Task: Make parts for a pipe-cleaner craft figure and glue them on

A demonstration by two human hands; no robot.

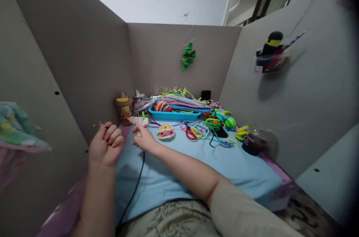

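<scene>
My left hand point(108, 141) is raised at the left edge of the table with its fingers curled in. Thumb and forefinger are pinched together at a tiny pale speck, too small to name. My right hand point(144, 138) reaches across and is wrapped around the handle of a pink glue gun point(141, 120). The nozzle points left, towards my left hand. From below the grip a black cord point(138, 182) runs down over the table edge. Just right of my right hand lies a small cream craft piece point(165, 132) with pink rings and a yellow top.
A blue tray point(175, 116) full of colourful pipe cleaners point(185, 101) stands at the back. Loose pipe cleaner pieces point(196, 131) and a green ball point(230, 122) lie to the right, near a dark container point(252, 143). A brown cup point(123, 109) stands back left. Grey panels point(168, 57) enclose the table.
</scene>
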